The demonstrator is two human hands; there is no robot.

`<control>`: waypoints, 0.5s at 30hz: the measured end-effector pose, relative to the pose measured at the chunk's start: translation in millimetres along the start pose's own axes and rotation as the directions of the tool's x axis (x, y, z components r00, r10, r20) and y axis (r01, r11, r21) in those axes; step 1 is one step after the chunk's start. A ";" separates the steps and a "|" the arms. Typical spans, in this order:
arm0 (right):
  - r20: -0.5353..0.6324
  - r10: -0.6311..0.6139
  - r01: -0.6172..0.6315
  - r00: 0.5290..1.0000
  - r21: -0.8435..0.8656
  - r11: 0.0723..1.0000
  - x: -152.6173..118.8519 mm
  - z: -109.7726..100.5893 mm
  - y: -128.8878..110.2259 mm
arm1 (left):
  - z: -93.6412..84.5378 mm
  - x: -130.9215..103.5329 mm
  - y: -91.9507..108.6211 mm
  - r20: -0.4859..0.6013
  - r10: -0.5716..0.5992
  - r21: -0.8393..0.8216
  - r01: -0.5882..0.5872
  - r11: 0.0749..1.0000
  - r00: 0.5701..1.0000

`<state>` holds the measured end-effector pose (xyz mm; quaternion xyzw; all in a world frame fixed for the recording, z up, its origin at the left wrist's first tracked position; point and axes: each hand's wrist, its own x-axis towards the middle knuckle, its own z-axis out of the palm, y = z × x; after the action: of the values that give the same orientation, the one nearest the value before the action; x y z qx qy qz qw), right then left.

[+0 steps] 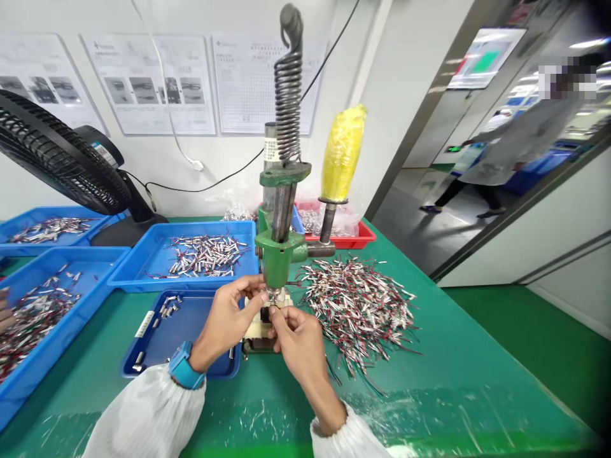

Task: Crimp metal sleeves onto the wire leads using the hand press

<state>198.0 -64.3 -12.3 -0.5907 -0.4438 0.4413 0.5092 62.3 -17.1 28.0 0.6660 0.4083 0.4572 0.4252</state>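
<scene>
The left hand [233, 312] and right hand [298, 337] meet at frame center, at the lower end of the green hand press [279, 261]. On each hand, thumb and forefinger are drawn toward each other near the press nose; any small part between the fingertips is too small and too covered to confirm, so a grip cannot be verified. The lever handle [341, 156], wrapped in yellow, stands upright at upper center, apart from both hands. Directly right of the press, a large wired-part heap [358, 312] lies loose on the table [453, 375]. Left of the press, the dark blue tray [186, 343] contains a few small metal pieces [169, 306]; behind it, a blue tray [153, 247] contains many silver parts with wires. At the left edge, another person's hand [6, 312] is over a further tray [98, 259] of wired parts. Status, by judgement: work at the press nose is under way on a single position, and its completion cannot be determined. Many parts lie on both sides; finished and unfinished stock cannot be distinguished, so the remaining quantity is undetermined.
</scene>
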 end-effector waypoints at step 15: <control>-0.213 -0.440 0.351 0.872 -0.355 0.867 3.3 -70.5 -61.3 | -0.2 -9.0 -3.6 0.009 0.116 0.261 -0.114 0.959 0.993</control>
<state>262.8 -70.5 54.8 -0.6148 -0.5404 0.1618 0.5511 59.3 -24.4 22.3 0.7373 0.4268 0.4255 0.3052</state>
